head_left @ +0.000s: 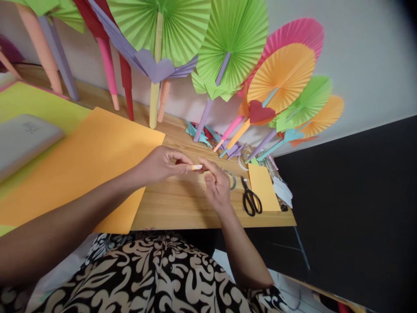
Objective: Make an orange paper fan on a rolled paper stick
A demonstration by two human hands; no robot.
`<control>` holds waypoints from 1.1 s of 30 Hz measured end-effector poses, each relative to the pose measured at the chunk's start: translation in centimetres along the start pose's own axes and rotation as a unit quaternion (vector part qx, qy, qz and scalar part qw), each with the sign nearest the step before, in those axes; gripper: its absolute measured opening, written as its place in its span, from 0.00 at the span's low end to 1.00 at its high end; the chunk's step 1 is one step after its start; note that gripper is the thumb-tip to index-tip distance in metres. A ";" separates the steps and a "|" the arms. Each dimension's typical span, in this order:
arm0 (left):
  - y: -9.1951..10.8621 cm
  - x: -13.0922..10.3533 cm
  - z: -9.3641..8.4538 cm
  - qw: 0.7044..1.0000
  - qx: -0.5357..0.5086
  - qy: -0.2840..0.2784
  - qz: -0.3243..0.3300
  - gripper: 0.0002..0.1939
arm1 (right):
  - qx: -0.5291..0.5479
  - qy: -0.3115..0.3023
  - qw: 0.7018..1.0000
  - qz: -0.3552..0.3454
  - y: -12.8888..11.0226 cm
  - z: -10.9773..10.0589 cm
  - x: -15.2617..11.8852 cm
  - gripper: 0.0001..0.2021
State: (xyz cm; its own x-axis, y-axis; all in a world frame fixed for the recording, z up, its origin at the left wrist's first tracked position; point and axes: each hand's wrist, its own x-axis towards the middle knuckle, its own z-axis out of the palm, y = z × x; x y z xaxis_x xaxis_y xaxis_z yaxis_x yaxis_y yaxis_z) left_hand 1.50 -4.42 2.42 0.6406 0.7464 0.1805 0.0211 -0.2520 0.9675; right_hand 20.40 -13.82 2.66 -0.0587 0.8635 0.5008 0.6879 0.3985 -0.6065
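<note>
Between my two hands is a small white and orange piece, held a little above the wooden table. My left hand pinches its left end between thumb and fingers. My right hand has its fingertips at the piece's right end, with the other fingers curled. Just right of my right hand lies a roll of tape. Black-handled scissors rest farther right, beside a yellow-orange paper sheet. Large orange sheets lie under and left of my left forearm.
Folded paper fans in green, orange and pink stand along the wall at the back. A white box-like object sits on the sheets at the left. Paper scraps lie behind my hands. The wooden table's front edge is near my body.
</note>
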 end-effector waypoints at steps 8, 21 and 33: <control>0.5 -0.1 0.2 1.000 0.014 -0.013 -0.012 0.11 | -0.110 0.039 0.993 0.000 -1.4 -2.7 0.0 0.06; -0.1 0.0 0.5 0.999 0.045 -0.026 0.017 0.11 | -0.133 0.020 0.991 -0.026 -1.7 -1.3 -0.2 0.04; -0.2 0.0 0.6 0.996 0.067 -0.026 0.043 0.11 | -0.089 0.055 0.993 0.055 -1.8 -0.3 -0.7 0.05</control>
State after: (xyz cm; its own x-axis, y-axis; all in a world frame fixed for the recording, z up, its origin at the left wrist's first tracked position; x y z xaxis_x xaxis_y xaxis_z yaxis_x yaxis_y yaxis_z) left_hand 1.93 -4.75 2.14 0.6838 0.6861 0.2483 0.0653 -0.3965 0.9157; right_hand 19.41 -15.24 3.65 0.0964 0.8565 0.5071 0.8036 0.2336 -0.5474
